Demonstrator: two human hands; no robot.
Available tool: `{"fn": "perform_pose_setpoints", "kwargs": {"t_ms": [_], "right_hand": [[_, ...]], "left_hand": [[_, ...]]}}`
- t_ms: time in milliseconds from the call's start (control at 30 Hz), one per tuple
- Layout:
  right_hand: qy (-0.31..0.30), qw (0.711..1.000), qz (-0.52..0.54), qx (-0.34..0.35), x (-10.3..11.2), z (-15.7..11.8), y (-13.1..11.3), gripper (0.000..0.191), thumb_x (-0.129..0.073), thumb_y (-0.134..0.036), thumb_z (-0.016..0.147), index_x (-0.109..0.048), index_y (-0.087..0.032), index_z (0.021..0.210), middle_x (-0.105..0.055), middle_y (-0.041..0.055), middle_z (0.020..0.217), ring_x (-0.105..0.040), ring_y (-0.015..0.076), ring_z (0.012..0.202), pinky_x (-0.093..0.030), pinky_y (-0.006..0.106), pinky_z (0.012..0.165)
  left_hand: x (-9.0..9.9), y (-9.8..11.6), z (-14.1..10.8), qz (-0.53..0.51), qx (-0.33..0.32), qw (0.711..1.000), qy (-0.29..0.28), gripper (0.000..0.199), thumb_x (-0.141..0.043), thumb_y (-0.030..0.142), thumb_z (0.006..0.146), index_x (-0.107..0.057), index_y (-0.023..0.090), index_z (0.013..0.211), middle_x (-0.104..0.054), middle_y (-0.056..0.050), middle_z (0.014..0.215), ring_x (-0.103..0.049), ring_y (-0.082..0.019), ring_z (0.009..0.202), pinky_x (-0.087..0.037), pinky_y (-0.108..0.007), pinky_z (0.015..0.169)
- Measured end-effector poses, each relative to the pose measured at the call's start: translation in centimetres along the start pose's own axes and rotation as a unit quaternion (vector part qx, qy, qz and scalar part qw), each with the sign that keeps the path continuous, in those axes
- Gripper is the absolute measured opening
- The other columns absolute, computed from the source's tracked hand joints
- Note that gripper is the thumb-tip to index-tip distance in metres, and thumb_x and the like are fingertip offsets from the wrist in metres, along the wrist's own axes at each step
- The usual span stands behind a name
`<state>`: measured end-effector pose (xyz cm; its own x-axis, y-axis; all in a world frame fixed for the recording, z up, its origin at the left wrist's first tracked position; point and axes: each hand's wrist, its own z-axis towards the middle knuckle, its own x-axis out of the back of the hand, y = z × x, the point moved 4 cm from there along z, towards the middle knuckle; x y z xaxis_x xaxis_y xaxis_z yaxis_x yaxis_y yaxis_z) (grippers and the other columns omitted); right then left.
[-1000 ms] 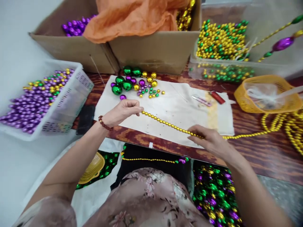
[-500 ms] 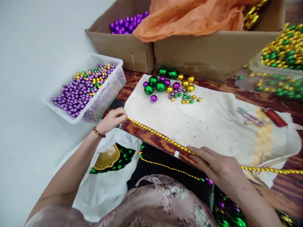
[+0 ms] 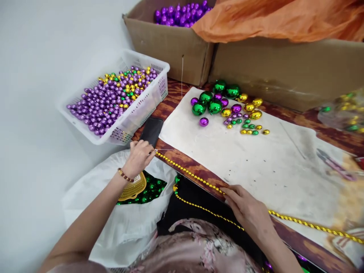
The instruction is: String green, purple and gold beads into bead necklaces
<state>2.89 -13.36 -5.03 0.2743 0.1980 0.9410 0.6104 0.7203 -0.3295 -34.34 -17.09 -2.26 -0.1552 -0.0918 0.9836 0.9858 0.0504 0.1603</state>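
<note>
The person's left hand (image 3: 140, 156) pinches a gold bead strand (image 3: 187, 171) at its end, beside a dark flat slab (image 3: 152, 129), while the right hand (image 3: 250, 208) lies over it farther along, near loose beads (image 3: 215, 106) on a white cloth (image 3: 216, 148), a bead-filled white basket (image 3: 148, 113) and a cardboard box (image 3: 278, 72).

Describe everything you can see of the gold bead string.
The gold bead string is slim, shiny, round-beaded and plastic-looking. One end at the left hand's fingertips, it slants nearly straight along the front of the table, under the right hand, then over the white cloth and out of view.
</note>
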Motion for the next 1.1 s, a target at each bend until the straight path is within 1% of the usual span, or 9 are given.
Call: {"fn": "perform_pose_setpoints", "kwargs": {"t_ms": [100, 267, 500, 667, 833, 900, 967, 1033, 1100], "right_hand": [[0.018, 1.000, 0.006, -0.008, 0.0, -0.1, 0.0, 0.030, -0.037, -0.026, 0.106, -0.066, -0.021, 0.110, -0.073, 0.0062, 0.101, -0.076, 0.0179, 0.082, -0.057, 0.024, 0.052], [0.037, 0.999, 0.017, 0.004, 0.1, 0.0, -0.4, 0.029, -0.037, -0.030, 0.107, -0.065, -0.020, 0.102, -0.073, 0.0058, 0.096, -0.075, 0.0172, 0.080, -0.059, 0.024, 0.056], [0.028, 0.999, 0.024, -0.001, 0.3, 0.2, -0.7, 0.031, -0.037, -0.031, 0.107, -0.066, -0.023, 0.102, -0.072, 0.0054, 0.100, -0.075, 0.0149, 0.082, -0.059, 0.021, 0.056], [0.034, 0.999, -0.004, -0.018, 0.2, -0.1, -0.5, 0.032, -0.037, -0.033, 0.107, -0.067, -0.024, 0.104, -0.072, 0.0041, 0.099, -0.075, 0.0141, 0.077, -0.056, 0.022, 0.051], [0.030, 0.999, -0.016, 0.008, 0.3, 0.2, 0.2, 0.036, -0.037, -0.039, 0.107, -0.069, -0.024, 0.101, -0.073, 0.0045, 0.100, -0.073, 0.0179, 0.081, -0.057, 0.029, 0.064], [0.023, 0.999, -0.013, 0.028, 0.6, 1.2, 0.3, 0.035, -0.038, -0.040, 0.106, -0.069, -0.024, 0.102, -0.073, 0.0047, 0.099, -0.071, 0.0189, 0.080, -0.055, 0.032, 0.067], [0.022, 0.999, -0.004, 0.049, 1.0, 3.2, 0.0, 0.034, -0.040, -0.038, 0.106, -0.070, -0.023, 0.103, -0.073, 0.0055, 0.098, -0.069, 0.0194, 0.080, -0.052, 0.033, 0.069], [0.017, 0.997, 0.012, 0.073, 1.1, 6.2, -1.0, 0.033, -0.040, -0.035, 0.107, -0.070, -0.022, 0.105, -0.073, 0.0071, 0.099, -0.068, 0.0201, 0.083, -0.050, 0.034, 0.072], [-0.004, 0.994, 0.027, 0.107, 0.7, 10.1, -2.8, 0.033, -0.040, -0.032, 0.107, -0.071, -0.021, 0.105, -0.074, 0.0087, 0.101, -0.067, 0.0213, 0.089, -0.049, 0.035, 0.078]], "left_hand": [[-0.9, 0.4, -1.7, 0.041, 0.032, 0.996, 0.067, 0.024, -0.052, 0.026, 0.098, -0.064, 0.020, 0.078, -0.061, -0.005, 0.078, -0.054, -0.024, 0.082, -0.030, -0.042, 0.084], [-2.5, 1.0, -3.3, 0.090, 0.050, 0.986, 0.134, 0.027, -0.052, 0.026, 0.099, -0.064, 0.019, 0.076, -0.057, -0.005, 0.073, -0.053, -0.024, 0.079, -0.030, -0.041, 0.083], [-2.9, 0.8, -3.6, 0.094, 0.051, 0.976, 0.190, 0.026, -0.056, 0.026, 0.099, -0.064, 0.019, 0.074, -0.055, -0.002, 0.068, -0.052, -0.022, 0.073, -0.029, -0.040, 0.082], [-3.4, 0.9, -4.3, 0.070, 0.073, 0.970, 0.223, 0.025, -0.058, 0.025, 0.098, -0.064, 0.020, 0.074, -0.055, 0.000, 0.064, -0.052, -0.020, 0.070, -0.029, -0.040, 0.082], [-3.9, 1.3, -4.7, 0.037, 0.099, 0.960, 0.257, 0.023, -0.058, 0.024, 0.098, -0.064, 0.020, 0.076, -0.054, 0.001, 0.063, -0.051, -0.018, 0.069, -0.031, -0.038, 0.082], [-4.1, 1.4, -4.8, 0.029, 0.108, 0.956, 0.270, 0.023, -0.058, 0.023, 0.098, -0.064, 0.020, 0.076, -0.053, 0.002, 0.063, -0.050, -0.018, 0.068, -0.031, -0.037, 0.082], [-4.2, 1.4, -4.9, 0.021, 0.115, 0.953, 0.280, 0.023, -0.058, 0.023, 0.098, -0.064, 0.020, 0.076, -0.053, 0.002, 0.062, -0.050, -0.018, 0.068, -0.031, -0.037, 0.081], [-4.4, 1.5, -5.0, 0.011, 0.125, 0.950, 0.287, 0.023, -0.057, 0.024, 0.098, -0.065, 0.020, 0.077, -0.054, 0.002, 0.062, -0.050, -0.018, 0.068, -0.032, -0.037, 0.081], [-4.6, 1.5, -5.0, 0.002, 0.140, 0.949, 0.284, 0.023, -0.056, 0.025, 0.099, -0.066, 0.020, 0.079, -0.055, 0.001, 0.063, -0.052, -0.018, 0.069, -0.032, -0.038, 0.081]]}}
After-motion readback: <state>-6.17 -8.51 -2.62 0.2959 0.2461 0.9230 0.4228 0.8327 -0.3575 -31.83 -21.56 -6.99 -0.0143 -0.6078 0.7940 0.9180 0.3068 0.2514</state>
